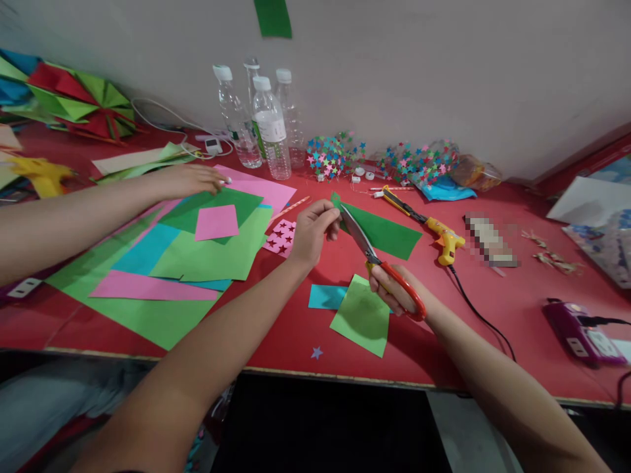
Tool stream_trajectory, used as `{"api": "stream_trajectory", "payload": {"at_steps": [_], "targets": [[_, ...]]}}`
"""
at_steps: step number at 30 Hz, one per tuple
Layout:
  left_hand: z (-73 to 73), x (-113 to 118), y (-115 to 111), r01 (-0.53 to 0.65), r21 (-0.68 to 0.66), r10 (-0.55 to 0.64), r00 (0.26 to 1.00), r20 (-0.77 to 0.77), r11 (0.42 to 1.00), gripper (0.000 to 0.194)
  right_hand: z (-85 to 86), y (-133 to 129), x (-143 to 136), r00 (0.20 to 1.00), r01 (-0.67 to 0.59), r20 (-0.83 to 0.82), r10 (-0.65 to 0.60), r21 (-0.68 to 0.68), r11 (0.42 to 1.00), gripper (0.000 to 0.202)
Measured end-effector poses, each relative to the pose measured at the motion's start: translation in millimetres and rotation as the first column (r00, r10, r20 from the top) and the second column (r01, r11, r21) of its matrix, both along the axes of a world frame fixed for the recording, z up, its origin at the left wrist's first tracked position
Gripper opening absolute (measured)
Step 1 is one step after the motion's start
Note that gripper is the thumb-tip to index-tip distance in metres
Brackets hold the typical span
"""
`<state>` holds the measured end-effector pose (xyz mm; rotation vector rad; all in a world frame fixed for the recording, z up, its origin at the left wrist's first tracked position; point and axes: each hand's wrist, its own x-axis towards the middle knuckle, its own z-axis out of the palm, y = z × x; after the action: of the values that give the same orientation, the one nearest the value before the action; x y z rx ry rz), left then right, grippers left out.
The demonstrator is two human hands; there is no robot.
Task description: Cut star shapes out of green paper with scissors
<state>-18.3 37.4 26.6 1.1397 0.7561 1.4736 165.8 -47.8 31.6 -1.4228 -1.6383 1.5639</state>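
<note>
My left hand point(315, 226) is closed in a pinch on a small piece of dark green paper point(336, 198), whose edge shows just above the fingertips. In my right hand point(394, 289) is a pair of scissors point(361, 238) with red and yellow handles. The blade tips touch or nearly touch my left fingertips; how far the blades are apart is hard to see. Behind the scissors lies a dark green paper strip point(387, 231). Beneath my right hand are a light green paper square point(362, 322) and a blue paper piece point(325, 297).
Another person's hand point(197, 180) rests on stacked coloured papers point(142, 322) at left. Plastic bottles point(273, 138) stand by the wall. To the right lie a yellow glue gun point(446, 240) with a cord and a purple power strip point(582, 335). Star confetti bags point(335, 156) sit behind.
</note>
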Motion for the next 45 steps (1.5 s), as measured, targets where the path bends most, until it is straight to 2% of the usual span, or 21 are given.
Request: {"api": "stream_trajectory", "payload": {"at_steps": [8,17,22,33,40,45], "targets": [[4.2,-5.7,3.7,0.001,-0.001,-0.002,0.999,-0.052,1.000,0.016,7.5,-0.9,-1.0,0.999,0.024,0.047,-0.026,0.042,0.999,0.045],[4.5,-6.5,4.4,0.005,-0.006,-0.005,0.999,-0.039,1.000,0.016,6.2,0.4,-0.1,0.999,0.039,0.014,-0.040,0.029,0.999,0.050],[3.2,-7.2,5.1,0.001,-0.020,-0.002,0.999,-0.044,1.000,0.017,5.2,1.0,1.9,0.995,0.040,0.085,-0.044,0.044,0.998,0.052],[2.3,-6.1,4.4,-0.008,-0.017,0.007,0.998,-0.064,1.000,0.016,5.2,2.2,-0.1,0.989,0.073,0.133,-0.072,-0.007,0.997,0.046],[1.0,-9.6,6.7,-0.046,0.010,0.046,0.997,-0.053,0.999,0.015,3.4,3.4,-0.7,0.996,0.045,0.083,-0.043,-0.026,0.999,0.046],[0.6,-3.6,3.3,-0.063,-0.011,0.063,0.997,-0.039,0.998,0.017,-5.9,2.2,1.4,0.999,0.000,-0.045,0.000,0.007,1.000,0.049]]}}
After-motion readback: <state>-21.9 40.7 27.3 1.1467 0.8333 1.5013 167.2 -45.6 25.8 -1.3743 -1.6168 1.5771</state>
